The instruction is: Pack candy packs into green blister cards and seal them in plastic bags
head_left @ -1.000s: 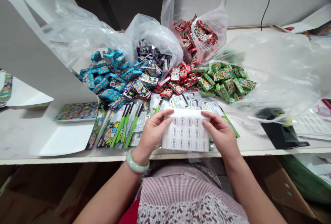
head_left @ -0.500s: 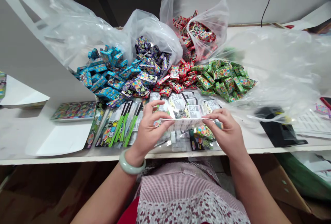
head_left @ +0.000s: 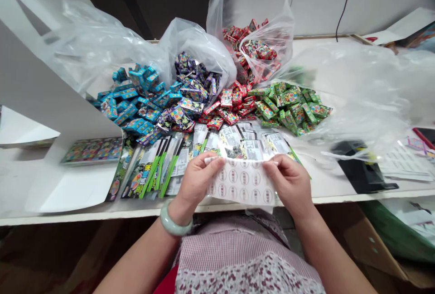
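Observation:
A white sheet of round clear stickers point(head_left: 243, 180) with reddish print hangs between my hands, its face toward me and its top edge bent over. My left hand point(head_left: 197, 178), with a pale green bangle point(head_left: 175, 219) at the wrist, pinches the upper left corner. At the upper right corner my right hand point(head_left: 290, 180) grips it between thumb and fingers. Just beyond the sheet lie clear packets with printed cards point(head_left: 251, 149). More packets with green strips point(head_left: 152, 171) lie left of my left hand. The sheet hides part of the table's front.
Small boxes are heaped behind the packets: blue point(head_left: 136, 103), purple point(head_left: 195, 85), red point(head_left: 231, 101) and green point(head_left: 295, 103). Clear plastic bags point(head_left: 356, 85) spread around them. A white carton point(head_left: 78, 187) stands at left; a black object point(head_left: 360, 171) lies at right near the table edge point(head_left: 340, 198).
The sheet was seen nearly edge-on; now its printed face is tilted toward me and hangs lower. Both hands have turned and come slightly down and closer to my body.

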A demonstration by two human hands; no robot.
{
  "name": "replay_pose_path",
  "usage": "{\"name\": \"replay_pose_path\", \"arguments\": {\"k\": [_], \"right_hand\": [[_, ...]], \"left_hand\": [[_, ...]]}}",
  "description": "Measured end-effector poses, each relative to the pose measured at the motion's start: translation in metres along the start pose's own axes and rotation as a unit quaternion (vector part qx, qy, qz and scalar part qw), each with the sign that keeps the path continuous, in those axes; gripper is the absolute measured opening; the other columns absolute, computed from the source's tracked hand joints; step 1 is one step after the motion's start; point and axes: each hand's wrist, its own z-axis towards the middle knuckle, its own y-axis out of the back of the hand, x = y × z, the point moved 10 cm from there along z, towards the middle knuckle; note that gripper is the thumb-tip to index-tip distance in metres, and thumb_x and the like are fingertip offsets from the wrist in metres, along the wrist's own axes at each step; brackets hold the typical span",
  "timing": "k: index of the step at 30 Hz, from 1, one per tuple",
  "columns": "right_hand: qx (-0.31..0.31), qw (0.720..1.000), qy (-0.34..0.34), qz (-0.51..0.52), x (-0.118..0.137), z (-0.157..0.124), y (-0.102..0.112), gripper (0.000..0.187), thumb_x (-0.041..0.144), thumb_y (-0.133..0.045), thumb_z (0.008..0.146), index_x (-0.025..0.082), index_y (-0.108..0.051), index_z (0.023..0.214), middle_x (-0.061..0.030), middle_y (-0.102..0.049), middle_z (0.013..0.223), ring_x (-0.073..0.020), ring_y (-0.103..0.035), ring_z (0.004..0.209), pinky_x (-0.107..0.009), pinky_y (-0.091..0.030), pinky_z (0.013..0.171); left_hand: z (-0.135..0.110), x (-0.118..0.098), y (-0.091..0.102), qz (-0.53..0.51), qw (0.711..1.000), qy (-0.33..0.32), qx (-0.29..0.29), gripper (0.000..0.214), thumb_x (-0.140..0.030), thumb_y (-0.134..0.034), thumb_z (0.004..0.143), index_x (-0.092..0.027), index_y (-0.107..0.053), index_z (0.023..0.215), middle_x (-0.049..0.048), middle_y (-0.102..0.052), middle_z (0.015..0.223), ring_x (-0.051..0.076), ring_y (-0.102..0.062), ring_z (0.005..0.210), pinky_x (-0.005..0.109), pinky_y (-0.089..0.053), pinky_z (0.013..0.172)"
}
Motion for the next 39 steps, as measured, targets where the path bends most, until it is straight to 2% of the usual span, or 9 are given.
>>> {"name": "replay_pose_path", "arguments": {"k": [2, 7, 12, 15, 21, 28, 34, 39], "right_hand": [[0.005, 1.000, 0.005, 0.001, -0.001, 0.000, 0.001, 0.022, 0.030, -0.064, 0.084, 0.021, -0.056, 0.066, 0.0025, -0.056, 0.062, -0.0115, -0.050, 0.058, -0.024, -0.040, 0.056], [0.051, 0.997, 0.005, 0.063, -0.005, 0.004, -0.005, 0.006, 0.026, -0.066, 0.082, 0.022, -0.062, 0.081, 0.0001, -0.064, 0.079, -0.0145, -0.060, 0.074, -0.026, -0.047, 0.067], [0.132, 0.990, 0.008, -0.045, 0.007, 0.011, -0.015, 0.008, 0.026, -0.071, 0.078, 0.020, -0.065, 0.076, 0.0001, -0.064, 0.075, -0.0140, -0.058, 0.071, -0.027, -0.045, 0.068], [0.166, 0.984, -0.002, -0.065, 0.012, 0.012, -0.020, 0.017, 0.029, -0.068, 0.080, 0.019, -0.062, 0.067, 0.0012, -0.062, 0.066, -0.0127, -0.056, 0.064, -0.026, -0.043, 0.063], [0.185, 0.980, -0.056, -0.049, 0.003, 0.008, -0.023, 0.020, 0.033, -0.066, 0.080, 0.019, -0.064, 0.066, 0.0006, -0.063, 0.065, -0.0126, -0.056, 0.062, -0.025, -0.042, 0.058], [0.164, 0.982, 0.019, -0.093, 0.018, 0.012, -0.023, 0.009, 0.023, -0.066, 0.080, 0.019, -0.061, 0.073, 0.0011, -0.061, 0.072, -0.0125, -0.056, 0.069, -0.026, -0.042, 0.065], [0.219, 0.970, -0.003, -0.104, 0.014, 0.009, -0.031, 0.024, 0.030, -0.059, 0.087, 0.019, -0.058, 0.066, 0.0023, -0.058, 0.063, -0.0112, -0.052, 0.060, -0.025, -0.039, 0.058], [0.213, 0.972, -0.006, -0.097, 0.012, 0.008, -0.028, 0.013, 0.027, -0.064, 0.083, 0.019, -0.061, 0.073, 0.0013, -0.061, 0.070, -0.0124, -0.055, 0.066, -0.025, -0.042, 0.061]], "left_hand": [[0.000, 0.002, -0.001, 0.002, 1.000, 0.003, 0.007, 0.021, -0.031, -0.077, 0.068, -0.016, -0.063, 0.068, -0.0048, -0.052, 0.057, 0.007, -0.046, 0.050, 0.018, -0.037, 0.046], [-0.004, -0.029, -0.013, 0.048, 0.986, -0.139, 0.075, 0.007, -0.014, -0.072, 0.073, -0.020, -0.068, 0.073, -0.0015, -0.062, 0.076, 0.010, -0.057, 0.075, 0.020, -0.045, 0.067], [-0.011, -0.045, -0.024, 0.122, 0.965, -0.195, 0.122, 0.011, -0.011, -0.069, 0.078, -0.022, -0.070, 0.078, -0.0008, -0.063, 0.079, 0.011, -0.058, 0.079, 0.023, -0.045, 0.071], [-0.012, -0.046, -0.022, 0.139, 0.966, -0.185, 0.112, 0.008, -0.013, -0.069, 0.077, -0.022, -0.070, 0.075, -0.0010, -0.063, 0.077, 0.011, -0.057, 0.076, 0.023, -0.044, 0.070], [-0.008, -0.035, -0.013, 0.141, 0.981, -0.114, 0.066, 0.006, -0.020, -0.068, 0.077, -0.019, -0.068, 0.071, -0.0018, -0.060, 0.069, 0.010, -0.053, 0.064, 0.022, -0.042, 0.059], [-0.008, -0.042, -0.019, 0.131, 0.975, -0.148, 0.097, 0.006, -0.014, -0.069, 0.075, -0.020, -0.070, 0.076, 0.0004, -0.064, 0.080, 0.012, -0.059, 0.079, 0.023, -0.046, 0.068], [-0.006, -0.030, -0.009, 0.132, 0.986, -0.078, 0.063, 0.005, -0.021, -0.071, 0.071, -0.020, -0.068, 0.075, -0.0010, -0.063, 0.073, 0.011, -0.056, 0.065, 0.022, -0.044, 0.056], [-0.007, -0.028, -0.008, 0.129, 0.985, -0.092, 0.074, 0.003, -0.020, -0.069, 0.075, -0.019, -0.070, 0.077, 0.0003, -0.065, 0.077, 0.011, -0.058, 0.070, 0.022, -0.046, 0.062]]}}
